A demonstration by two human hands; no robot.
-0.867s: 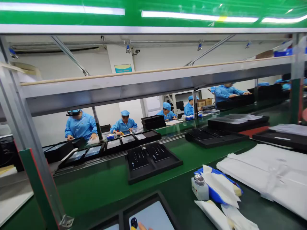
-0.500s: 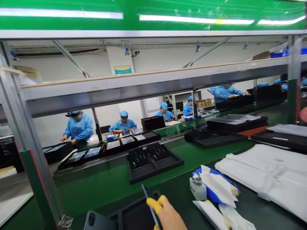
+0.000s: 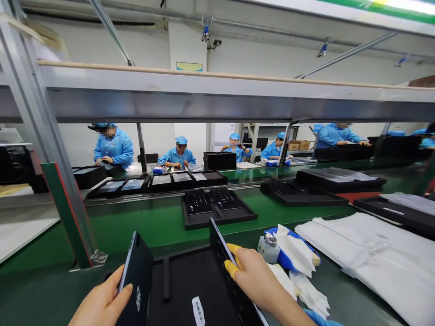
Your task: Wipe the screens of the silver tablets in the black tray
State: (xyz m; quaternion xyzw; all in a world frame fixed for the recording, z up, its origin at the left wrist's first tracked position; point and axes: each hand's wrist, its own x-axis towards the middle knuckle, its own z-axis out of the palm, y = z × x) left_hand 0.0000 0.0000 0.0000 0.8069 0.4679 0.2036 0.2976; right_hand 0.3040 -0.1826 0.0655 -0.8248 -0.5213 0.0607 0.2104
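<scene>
My left hand (image 3: 102, 299) grips a thin tablet (image 3: 137, 276) by its outer edge, thumb on one side; the tablet stands nearly upright, its dark face with a white logo turned inward. In my right hand (image 3: 253, 274), with yellow finger cots on two fingers, is a second tablet (image 3: 234, 292), also on edge and tilted, its dark face towards the left. Between the two lies a black tray (image 3: 186, 283) with a raised divider and a white barcode label (image 3: 198, 311) at the bottom. Whether the tablets' lower edges touch the tray is hidden.
Ahead on the green bench is a black tray with two dark tablets (image 3: 210, 206). At right are a dispenser bottle (image 3: 268, 246), wipes in a blue box (image 3: 294, 253) and white bags (image 3: 370, 258). A metal post (image 3: 64, 181) rises at left. Co-workers in blue sit opposite.
The view has tilted down and levelled. My left hand has come into view holding a tablet on edge. My right hand's tablet now stands at the right of the black tray.
</scene>
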